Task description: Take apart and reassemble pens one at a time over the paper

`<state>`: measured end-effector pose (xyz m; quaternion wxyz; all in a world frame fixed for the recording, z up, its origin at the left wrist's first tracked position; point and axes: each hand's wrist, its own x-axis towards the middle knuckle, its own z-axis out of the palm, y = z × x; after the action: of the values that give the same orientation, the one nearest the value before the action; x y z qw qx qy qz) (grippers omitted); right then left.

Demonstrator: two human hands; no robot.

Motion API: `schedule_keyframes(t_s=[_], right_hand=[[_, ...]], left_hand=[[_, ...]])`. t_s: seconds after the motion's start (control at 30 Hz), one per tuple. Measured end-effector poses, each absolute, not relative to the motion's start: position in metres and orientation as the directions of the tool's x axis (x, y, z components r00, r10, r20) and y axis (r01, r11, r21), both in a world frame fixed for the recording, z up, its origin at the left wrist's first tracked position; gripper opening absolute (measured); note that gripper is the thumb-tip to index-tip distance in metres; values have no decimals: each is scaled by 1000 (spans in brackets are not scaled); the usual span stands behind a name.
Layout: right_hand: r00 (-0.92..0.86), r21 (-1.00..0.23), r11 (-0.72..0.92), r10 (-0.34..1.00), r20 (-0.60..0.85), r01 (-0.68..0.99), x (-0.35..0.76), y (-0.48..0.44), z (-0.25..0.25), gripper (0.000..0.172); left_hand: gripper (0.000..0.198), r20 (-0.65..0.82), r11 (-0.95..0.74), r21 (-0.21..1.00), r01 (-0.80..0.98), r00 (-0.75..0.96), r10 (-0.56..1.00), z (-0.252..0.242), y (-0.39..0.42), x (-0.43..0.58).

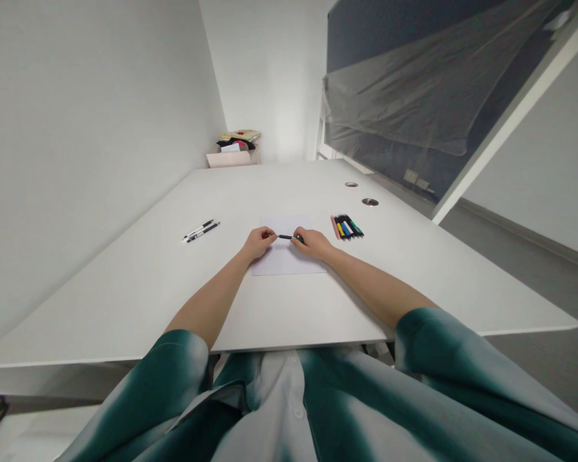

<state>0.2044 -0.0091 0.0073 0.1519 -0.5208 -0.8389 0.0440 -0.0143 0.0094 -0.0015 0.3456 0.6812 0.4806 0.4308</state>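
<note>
Over a sheet of white paper (289, 264), a dark pen (285, 237) lies level between my two hands. My right hand (312, 242) grips its right end, fingers wrapped round the barrel. At the pen's left end, the fingertips of my left hand (260, 242) are pinched together. What they pinch, the pen's tip or a small part, is too small to make out. To the right of my right hand lies a row of several coloured pens (347, 227). On the left, a few black-and-white pens (201, 231) lie side by side, apart from my left hand.
The white table (125, 301) runs back to a box (228, 158) heaped with cloth and papers. Two round metal grommets (370, 202) are set in its right side. A wall stands along the left, and a dark panel (395, 96) under plastic sheeting on the right.
</note>
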Motion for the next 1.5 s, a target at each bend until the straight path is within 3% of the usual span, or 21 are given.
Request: schedule_keyframes(t_s=[0.27,0.5,0.63,0.83,1.03,1.27,1.5], right_hand=[[-366,-262,417,904,221,870,207,-9,9,28],[-148,-344,239,951,270,908,214,-3,12,27],[-97,-380,206,953,286,902,219,2,8,30],[-263,-346,372,909,323,861,217,7,-2,35],[-313,-267,381,912,264,885,214,5,1,29],[-336,-232,392,909,245,890,215,3,2,31],[-405,-256,503,844,352,826,212,2,1,32]], left_hand=[[17,156,-148,973,176,-30,987,1,8,-25],[15,91,-114,990,-78,-251,964,1,26,-47],[17,59,-101,988,-117,-320,946,0,31,-56],[26,109,-105,994,37,-137,985,-2,22,-48],[26,160,-165,977,134,46,986,-2,12,-32],[31,188,-207,957,201,113,976,-3,11,-24],[33,202,-224,951,215,118,972,1,9,-20]])
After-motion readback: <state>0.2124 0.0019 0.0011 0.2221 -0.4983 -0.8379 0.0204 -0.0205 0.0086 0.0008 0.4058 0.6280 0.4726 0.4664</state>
